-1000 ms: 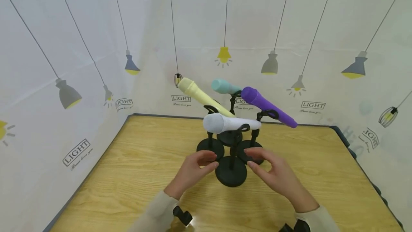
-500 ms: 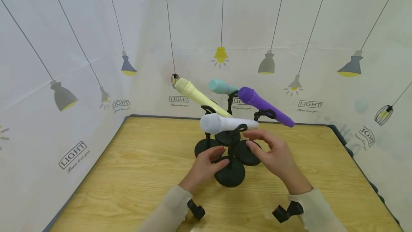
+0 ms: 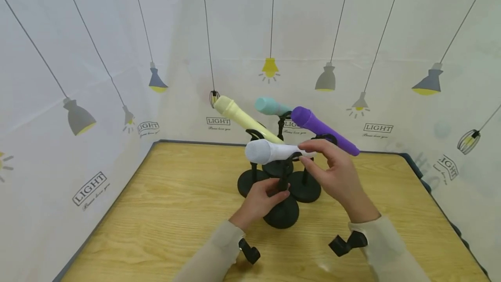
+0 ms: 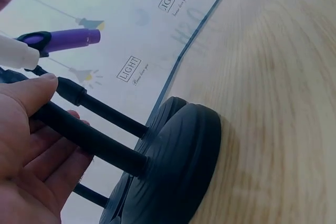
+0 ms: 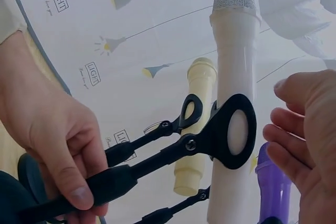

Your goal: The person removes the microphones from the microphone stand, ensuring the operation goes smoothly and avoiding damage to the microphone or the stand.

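A white microphone [image 3: 263, 150] rests in the clip [image 5: 216, 132] of the nearest black microphone stand [image 3: 282, 217], whose round base is on the table. My left hand [image 3: 260, 204] grips this stand's pole [image 4: 100, 142], thumb on one side and fingers on the other. Higher up, my right hand [image 3: 339, 177] is held beside the handle end of the white microphone, fingers loosely bent. A gap shows between these fingers [image 5: 286, 121] and the microphone in the right wrist view.
Close behind stand three more microphones on black stands: a yellow one [image 3: 242, 117], a light blue one [image 3: 268, 105] and a purple one [image 3: 325, 130]. Their bases crowd together on the wooden table [image 3: 164, 204]. A lamp-printed backdrop [image 3: 242, 21] surrounds the table.
My left hand has moved right and taken hold of the nearest stand's pole. My right hand has risen from near the bases to the white microphone's level. The microphones stay in place.
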A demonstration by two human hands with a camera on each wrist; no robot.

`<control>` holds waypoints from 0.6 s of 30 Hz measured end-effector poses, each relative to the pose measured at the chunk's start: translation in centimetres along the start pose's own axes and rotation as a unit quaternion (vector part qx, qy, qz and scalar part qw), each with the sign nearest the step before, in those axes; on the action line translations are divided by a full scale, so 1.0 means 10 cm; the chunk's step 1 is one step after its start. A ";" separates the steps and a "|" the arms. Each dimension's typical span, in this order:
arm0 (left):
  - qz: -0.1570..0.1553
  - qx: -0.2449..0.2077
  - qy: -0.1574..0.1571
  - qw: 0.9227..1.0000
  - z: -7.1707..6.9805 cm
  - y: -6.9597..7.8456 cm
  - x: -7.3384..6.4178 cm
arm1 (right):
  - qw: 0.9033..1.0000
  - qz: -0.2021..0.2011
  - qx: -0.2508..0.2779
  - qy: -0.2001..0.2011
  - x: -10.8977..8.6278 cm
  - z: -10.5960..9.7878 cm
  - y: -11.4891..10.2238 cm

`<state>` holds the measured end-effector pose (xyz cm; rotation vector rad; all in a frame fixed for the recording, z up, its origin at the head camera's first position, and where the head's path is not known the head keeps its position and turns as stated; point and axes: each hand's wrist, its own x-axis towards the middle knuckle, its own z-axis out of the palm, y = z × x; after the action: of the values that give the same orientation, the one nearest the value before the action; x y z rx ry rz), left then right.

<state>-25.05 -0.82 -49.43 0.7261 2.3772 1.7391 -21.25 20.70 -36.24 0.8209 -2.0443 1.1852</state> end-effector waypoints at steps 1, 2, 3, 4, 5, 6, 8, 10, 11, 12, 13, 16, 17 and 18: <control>0.001 -0.003 -0.001 1.000 0.00 0.00 0.00 | 1.000 0.001 -0.012 -0.007 0.03 0.00 -0.01; 0.000 -0.005 -0.003 1.000 0.00 0.00 0.00 | 1.000 0.000 -0.019 -0.014 0.06 0.00 -0.02; 0.000 -0.005 -0.004 1.000 0.00 0.00 0.00 | 0.999 0.001 -0.025 -0.022 0.08 0.00 -0.03; 0.000 -0.005 -0.004 1.000 0.00 0.00 -0.01 | 0.999 0.002 -0.032 -0.029 0.10 0.00 -0.03; 0.000 -0.003 -0.006 1.000 0.00 0.00 -0.01 | 0.999 0.003 -0.034 -0.037 0.12 0.01 -0.04; -0.001 0.000 -0.008 1.000 0.00 -0.01 -0.01 | 0.998 0.005 -0.035 -0.043 0.14 0.01 -0.04; 0.003 0.005 -0.015 1.000 0.00 -0.01 -0.02 | 0.998 0.009 -0.029 -0.052 0.16 0.01 -0.05; 0.009 0.005 -0.023 1.000 0.00 -0.01 -0.03 | 0.998 0.012 -0.025 -0.059 0.17 0.02 -0.06; 0.010 0.004 -0.028 1.000 0.00 -0.01 -0.04 | 0.998 0.013 -0.023 -0.064 0.17 0.02 -0.06; 0.010 0.001 -0.033 0.999 0.00 -0.01 -0.04 | 0.997 0.013 -0.021 -0.068 0.18 0.02 -0.06; 0.010 -0.002 -0.037 0.999 0.00 -0.01 -0.05 | 0.997 0.012 -0.019 -0.072 0.18 0.03 -0.06; 0.007 -0.007 -0.047 0.999 -0.01 0.01 -0.06 | 0.996 0.006 -0.018 -0.087 0.19 0.04 -0.06; 0.005 -0.007 -0.051 0.999 -0.02 0.02 -0.06 | 0.996 0.004 -0.018 -0.091 0.19 0.04 -0.06; 0.006 -0.008 -0.054 0.998 -0.02 0.02 -0.06 | 0.995 0.001 -0.017 -0.095 0.19 0.05 -0.07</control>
<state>-24.49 -1.26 -49.25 0.8131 2.2901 1.6770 -21.99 19.62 -34.64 0.9454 -2.2123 1.1059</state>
